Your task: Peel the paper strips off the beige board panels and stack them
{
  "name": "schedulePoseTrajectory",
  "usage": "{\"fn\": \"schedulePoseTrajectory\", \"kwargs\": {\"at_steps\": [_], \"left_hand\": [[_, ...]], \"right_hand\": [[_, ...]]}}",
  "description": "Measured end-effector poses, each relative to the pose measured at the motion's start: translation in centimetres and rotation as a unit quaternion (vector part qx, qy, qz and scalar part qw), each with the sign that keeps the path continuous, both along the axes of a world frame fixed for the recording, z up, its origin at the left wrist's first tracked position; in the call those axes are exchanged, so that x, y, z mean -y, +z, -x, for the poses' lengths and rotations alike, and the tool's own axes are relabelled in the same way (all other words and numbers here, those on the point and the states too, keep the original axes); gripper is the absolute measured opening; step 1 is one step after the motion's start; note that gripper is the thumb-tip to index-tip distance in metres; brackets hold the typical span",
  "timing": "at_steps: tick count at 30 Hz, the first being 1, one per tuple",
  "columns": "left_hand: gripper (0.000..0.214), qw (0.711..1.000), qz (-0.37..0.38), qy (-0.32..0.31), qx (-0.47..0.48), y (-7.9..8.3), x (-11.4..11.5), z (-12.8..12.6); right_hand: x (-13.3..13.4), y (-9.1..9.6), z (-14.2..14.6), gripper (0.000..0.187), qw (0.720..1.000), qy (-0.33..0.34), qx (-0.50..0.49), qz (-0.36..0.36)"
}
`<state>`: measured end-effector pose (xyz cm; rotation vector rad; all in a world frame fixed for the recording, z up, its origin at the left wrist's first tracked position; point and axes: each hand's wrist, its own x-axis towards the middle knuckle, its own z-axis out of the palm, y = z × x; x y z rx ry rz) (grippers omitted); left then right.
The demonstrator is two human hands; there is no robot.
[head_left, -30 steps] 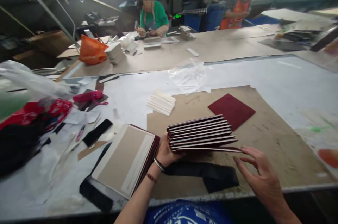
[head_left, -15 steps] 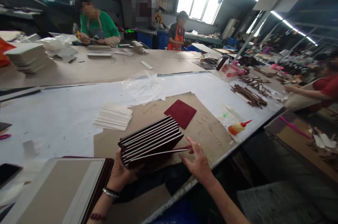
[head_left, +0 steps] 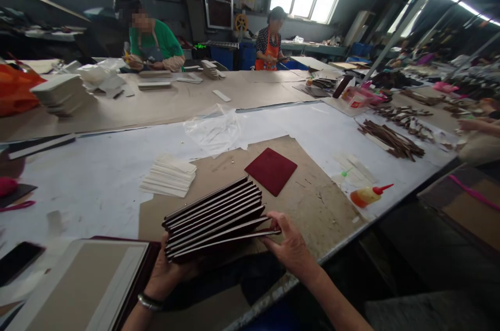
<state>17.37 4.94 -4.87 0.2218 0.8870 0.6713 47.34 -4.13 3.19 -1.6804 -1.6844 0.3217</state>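
Note:
My left hand (head_left: pixel 166 271) grips the near left end of a fanned stack of dark maroon boards (head_left: pixel 214 216), lifting it slightly above a brown cardboard sheet (head_left: pixel 312 206). My right hand (head_left: pixel 291 245) pinches the right edge of the lowest board. A single maroon square (head_left: pixel 271 170) lies flat on the cardboard just beyond the stack. A stack of white cards (head_left: pixel 169 176) sits to the left on the white table (head_left: pixel 97 175).
A large beige-faced board (head_left: pixel 82 284) lies at the near left. An orange glue bottle (head_left: pixel 369 195) lies near the right table edge, with dark strips (head_left: pixel 390 138) beyond it. Crumpled clear plastic (head_left: pixel 213 128) sits behind. A person in green (head_left: pixel 152 42) and others work at the far tables.
The view has swung from the table's left side towards the right. The stack now fans wider, and my right hand has gone from hovering open to pinching the lowest board's edge.

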Motion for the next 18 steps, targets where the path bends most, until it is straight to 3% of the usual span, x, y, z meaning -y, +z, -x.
{"fn": "schedulePoseTrajectory", "kwargs": {"at_steps": [3,6,11,14,18], "left_hand": [[0.056,0.999,0.052,0.013,0.007,0.5,0.2,0.0],[0.046,0.998,0.062,-0.015,0.008,1.2,0.2,-0.1],[0.047,0.998,0.029,-0.060,-0.013,1.5,0.1,-0.1],[0.051,0.996,0.038,-0.078,-0.018,1.6,0.2,0.0],[0.055,0.995,0.074,-0.071,-0.008,1.7,0.4,0.0]], "right_hand": [[-0.2,-0.1,0.1,0.035,1.000,-0.002,0.005,-0.012],[-0.6,0.1,0.3,0.028,0.998,-0.024,0.030,-0.040],[-1.4,0.6,0.1,0.024,0.998,0.014,0.033,-0.058],[-1.5,0.4,-0.1,0.023,0.998,0.035,0.007,-0.054],[-1.5,0.0,-0.1,0.029,0.998,0.012,-0.028,-0.060]]}}
